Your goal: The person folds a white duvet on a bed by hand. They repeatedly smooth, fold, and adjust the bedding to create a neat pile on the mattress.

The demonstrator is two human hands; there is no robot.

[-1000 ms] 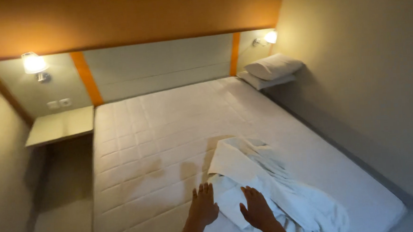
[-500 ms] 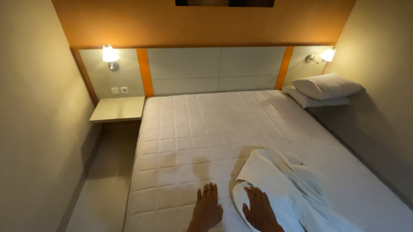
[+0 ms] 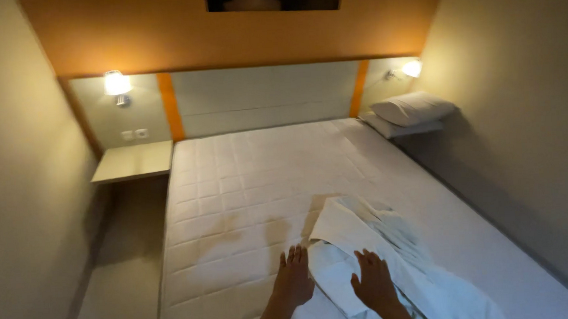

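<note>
Both hands are being held flat, fingers spread wide, nothing gripped. Left hand (image 3: pixel 295 280) is being pressed on the bare white quilted mattress (image 3: pixel 246 181), just beside the left edge of the crumpled white folded bedsheet (image 3: pixel 393 264). Right hand (image 3: pixel 373 283) is being laid on top of that sheet. Sheet is being kept near the foot edge of the bed, right of centre. Two white pillows (image 3: pixel 411 111) are being stacked off the bed's far right corner; a pale wall-mounted bedside shelf (image 3: pixel 132 161) is being lit by a wall lamp (image 3: pixel 117 84) off the far left corner.
</note>
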